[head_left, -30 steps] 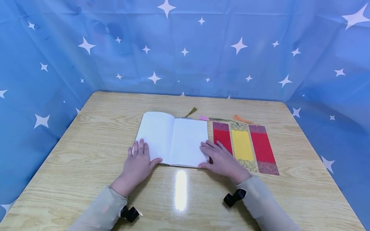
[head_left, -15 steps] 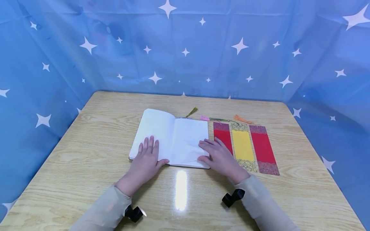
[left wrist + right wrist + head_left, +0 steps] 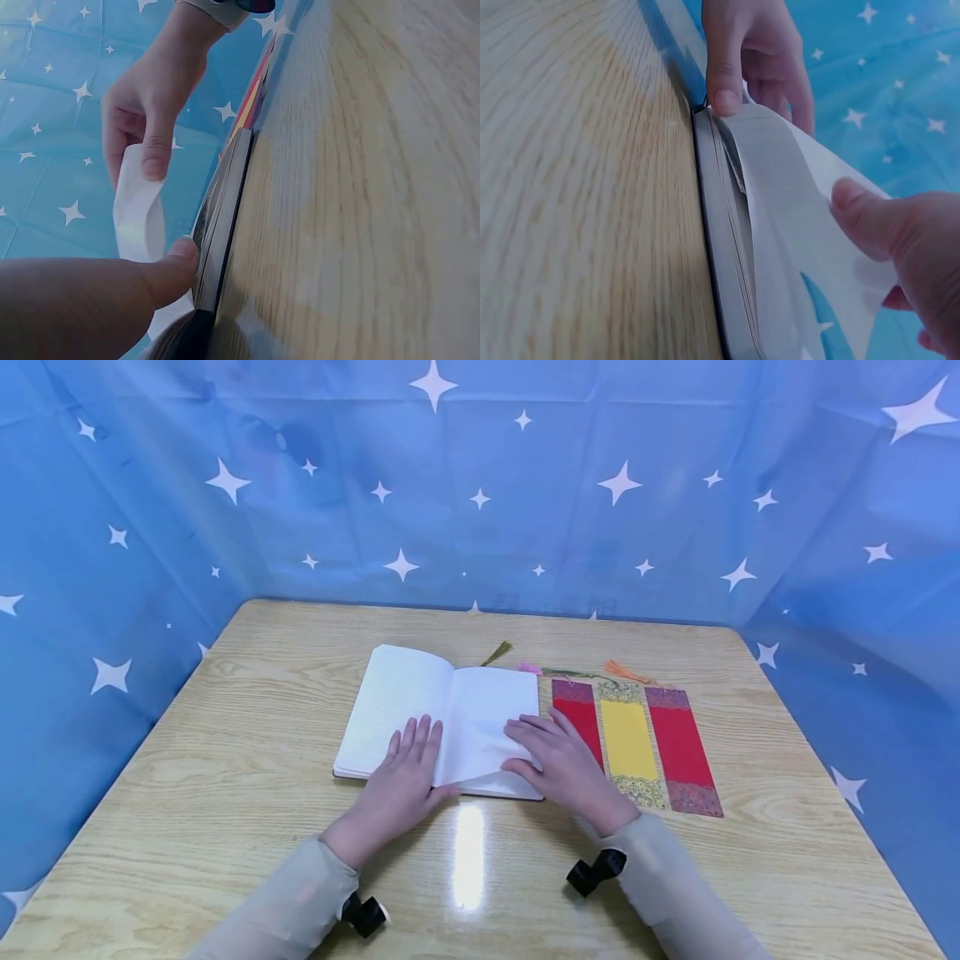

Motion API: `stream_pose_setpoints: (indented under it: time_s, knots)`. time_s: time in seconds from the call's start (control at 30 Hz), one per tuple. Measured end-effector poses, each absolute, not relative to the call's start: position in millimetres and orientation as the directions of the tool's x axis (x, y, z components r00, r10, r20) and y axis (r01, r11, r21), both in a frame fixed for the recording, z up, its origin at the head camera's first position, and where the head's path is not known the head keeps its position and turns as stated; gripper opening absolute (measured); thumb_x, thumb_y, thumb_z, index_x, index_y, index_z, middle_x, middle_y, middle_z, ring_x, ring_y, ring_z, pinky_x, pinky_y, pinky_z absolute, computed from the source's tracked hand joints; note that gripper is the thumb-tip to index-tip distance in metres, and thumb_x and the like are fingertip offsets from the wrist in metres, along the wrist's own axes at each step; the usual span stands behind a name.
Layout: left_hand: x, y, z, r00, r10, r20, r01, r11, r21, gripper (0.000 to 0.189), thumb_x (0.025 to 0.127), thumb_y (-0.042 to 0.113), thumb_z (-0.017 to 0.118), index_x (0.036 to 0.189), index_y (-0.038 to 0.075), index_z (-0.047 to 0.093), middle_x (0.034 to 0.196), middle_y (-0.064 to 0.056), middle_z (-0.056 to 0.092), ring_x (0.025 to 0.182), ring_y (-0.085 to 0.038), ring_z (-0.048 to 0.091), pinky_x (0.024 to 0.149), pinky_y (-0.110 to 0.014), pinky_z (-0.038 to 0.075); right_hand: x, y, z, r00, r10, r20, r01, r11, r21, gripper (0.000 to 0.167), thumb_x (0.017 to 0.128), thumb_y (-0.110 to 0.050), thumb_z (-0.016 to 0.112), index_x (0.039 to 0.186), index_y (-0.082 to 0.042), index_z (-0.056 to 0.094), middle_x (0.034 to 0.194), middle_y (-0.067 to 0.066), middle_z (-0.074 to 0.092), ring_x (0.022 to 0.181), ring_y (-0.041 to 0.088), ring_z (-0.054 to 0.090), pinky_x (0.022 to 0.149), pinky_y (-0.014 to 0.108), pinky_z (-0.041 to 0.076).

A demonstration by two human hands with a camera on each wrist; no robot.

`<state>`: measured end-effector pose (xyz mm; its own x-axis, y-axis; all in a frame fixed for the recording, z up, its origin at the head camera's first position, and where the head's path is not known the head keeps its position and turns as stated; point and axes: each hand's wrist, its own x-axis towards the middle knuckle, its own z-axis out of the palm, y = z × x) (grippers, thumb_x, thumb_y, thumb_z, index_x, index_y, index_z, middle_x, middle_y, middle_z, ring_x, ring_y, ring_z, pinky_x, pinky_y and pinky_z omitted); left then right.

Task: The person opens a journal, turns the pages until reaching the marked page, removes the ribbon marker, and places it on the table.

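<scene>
An open notebook (image 3: 397, 702) with blank white pages lies on the wooden table. My right hand (image 3: 566, 768) is at its right side, pinching a page (image 3: 780, 165) between thumb and fingers; the right wrist view shows this page bent up off the stack. Fingers extended, my left hand (image 3: 405, 777) rests over the lower middle of the notebook by the spine, its thumb (image 3: 176, 266) at the bottom edge. An olive tassel (image 3: 497, 652) sticks out past the top edge. Beneath the raised page, a grey patterned strip (image 3: 733, 159) shows in the right wrist view.
Right of the notebook lie a red bookmark (image 3: 574, 714), partly behind my right hand, a yellow bookmark (image 3: 628, 735) and another red bookmark (image 3: 681, 743). Pink (image 3: 529, 668) and orange (image 3: 626, 672) tassels lie above them. A blue star-printed curtain (image 3: 480, 460) surrounds the table.
My left hand has slid right from the left page's lower corner to the spine. My right hand has shifted slightly left, and the right page's lower part has risen.
</scene>
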<state>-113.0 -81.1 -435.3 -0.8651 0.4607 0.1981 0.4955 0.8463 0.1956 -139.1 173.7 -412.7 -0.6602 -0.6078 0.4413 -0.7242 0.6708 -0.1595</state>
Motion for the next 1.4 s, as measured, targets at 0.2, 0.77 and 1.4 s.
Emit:
stream_pose_setpoints:
  time_s: [0.2, 0.77, 1.4]
  knots:
    - [-114.2, -78.1, -436.2, -0.856, 0.473, 0.211, 0.511, 0.838, 0.194, 0.086, 0.089, 0.048, 0.056, 0.144, -0.007, 0.019, 0.146, -0.029, 0.022, 0.135, -0.042, 0.019, 0.108, -0.052, 0.018, -139.1, 170.9, -411.3, -0.651, -0.609, 0.452, -0.725, 0.675, -0.135, 0.053, 0.080, -0.035, 0.073, 0.123, -0.007, 0.060, 0.125, 0.009, 0.059, 0.120, 0.027, 0.049, 0.108, 0.050, 0.020]
    - [-109.7, -88.7, -421.9, -0.796, 0.433, 0.423, 0.563, 0.787, 0.255, 0.092, 0.087, 0.030, 0.065, 0.147, -0.004, 0.004, 0.150, -0.029, -0.001, 0.138, -0.039, 0.010, 0.108, -0.052, 0.017, -135.2, 183.0, -410.5, -0.735, -0.485, 0.474, -0.643, 0.721, -0.258, 0.064, 0.095, -0.046, 0.045, 0.142, -0.004, 0.036, 0.145, 0.010, 0.037, 0.131, 0.027, 0.035, 0.110, 0.044, 0.020]
    - [-110.8, -108.5, -428.2, -0.629, 0.255, 0.735, 0.459, 0.885, 0.086, 0.119, 0.062, 0.021, 0.085, 0.146, -0.002, 0.005, 0.140, -0.026, -0.036, 0.130, -0.053, -0.015, 0.099, -0.069, -0.002, -132.4, 187.2, -416.7, -0.831, -0.506, 0.233, -0.553, 0.798, -0.241, 0.060, 0.088, -0.039, 0.062, 0.134, -0.002, 0.049, 0.136, 0.014, 0.048, 0.126, 0.032, 0.042, 0.106, 0.049, 0.025]
